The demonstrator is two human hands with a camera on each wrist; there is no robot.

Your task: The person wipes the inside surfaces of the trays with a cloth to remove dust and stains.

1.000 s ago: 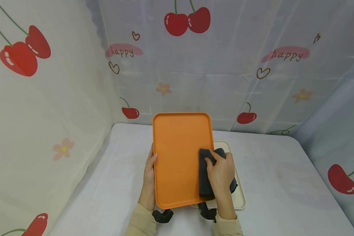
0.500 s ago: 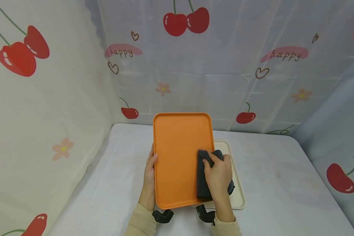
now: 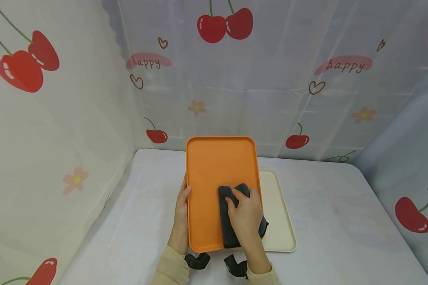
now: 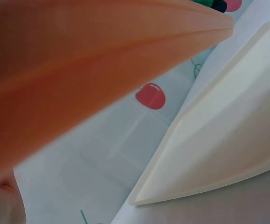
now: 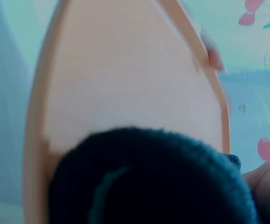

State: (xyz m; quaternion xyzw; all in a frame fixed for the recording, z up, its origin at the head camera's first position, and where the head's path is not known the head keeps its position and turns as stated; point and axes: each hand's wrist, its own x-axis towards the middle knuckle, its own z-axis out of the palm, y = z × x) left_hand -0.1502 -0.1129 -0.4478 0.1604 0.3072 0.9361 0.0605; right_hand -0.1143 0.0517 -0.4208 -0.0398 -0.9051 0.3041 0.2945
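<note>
An orange tray is held tilted up off the table. My left hand grips its left edge, thumb on the front face. My right hand presses a dark grey cloth against the tray's lower middle, fingers curled over the cloth. In the right wrist view the cloth fills the lower half, with the orange tray above it. The left wrist view shows the orange tray's underside close up.
A cream tray lies flat on the white table behind and right of the orange one; the cream tray also shows in the left wrist view. Cherry-print curtains enclose the table at back and both sides.
My right hand has slid the cloth leftward across the orange tray, from its right edge toward the middle. The left hand and the tray have stayed in place.
</note>
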